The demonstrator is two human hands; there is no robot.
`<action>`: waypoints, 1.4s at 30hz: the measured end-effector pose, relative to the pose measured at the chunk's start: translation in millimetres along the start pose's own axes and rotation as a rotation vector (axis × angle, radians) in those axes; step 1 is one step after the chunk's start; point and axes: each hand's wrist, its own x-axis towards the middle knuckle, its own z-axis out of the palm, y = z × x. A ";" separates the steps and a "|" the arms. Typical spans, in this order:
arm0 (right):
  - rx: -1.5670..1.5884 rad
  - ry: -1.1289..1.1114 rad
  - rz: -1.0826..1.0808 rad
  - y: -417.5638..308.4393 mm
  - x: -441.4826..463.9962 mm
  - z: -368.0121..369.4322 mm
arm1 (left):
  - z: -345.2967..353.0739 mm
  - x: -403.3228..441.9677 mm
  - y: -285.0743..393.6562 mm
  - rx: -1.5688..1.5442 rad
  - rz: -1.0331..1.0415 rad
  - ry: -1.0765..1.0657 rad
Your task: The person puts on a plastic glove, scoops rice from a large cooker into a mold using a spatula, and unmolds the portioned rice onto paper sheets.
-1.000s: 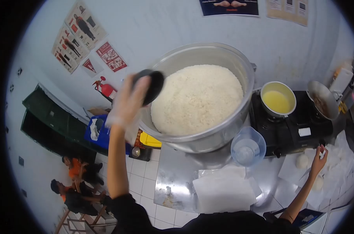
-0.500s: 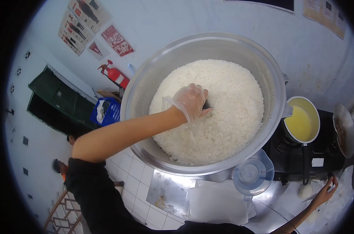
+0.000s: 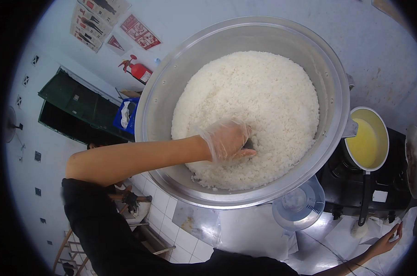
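Observation:
My left hand (image 3: 231,140), in a clear plastic glove, is down in the white cooked rice (image 3: 263,92). Its fingers are closed around a dark object (image 3: 249,144), mostly hidden by the hand and rice, so I cannot tell its kind. The rice lies in a large, wide metal pot (image 3: 330,64). At the lower right, my bare right hand (image 3: 387,242) is held over white paper sheets, its fingers apart and nothing visible in them. Near it, a rounded white lump (image 3: 359,230) sits below the stove's front edge.
Right of the pot, a saucepan of yellow liquid (image 3: 367,142) and a wok (image 3: 416,161) stand on a black stove (image 3: 339,195). A clear measuring jug (image 3: 300,207) stands under the pot's rim, beside stacked white paper (image 3: 250,234). A fire extinguisher (image 3: 138,71) hangs on the wall.
My left hand has moved lower in the rice, toward the pot's near side, still gripping the dark object. The view has shifted a little. My right hand has drawn lower, away from the stove edge.

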 end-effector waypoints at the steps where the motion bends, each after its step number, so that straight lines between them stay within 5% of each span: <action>1: -0.007 -0.006 -0.016 1.6 1.8 -0.6 | -4.7 -3.5 3.7 -0.030 -0.048 -0.032; 21: -0.028 0.018 -0.017 -25.5 1.1 -0.2 | -13.9 1.0 9.0 -0.434 -0.148 -0.110; 33: -0.028 0.057 -0.063 -30.9 16.3 -13.7 | -26.9 -29.2 16.4 -0.298 0.089 0.065; 39: 0.005 0.062 -0.012 -46.8 19.7 -29.8 | -52.0 -40.8 11.8 -0.417 0.000 -0.043; 42: 0.193 -0.045 -0.024 -43.7 32.9 -36.9 | -49.2 -50.9 -6.9 -0.735 -0.131 0.009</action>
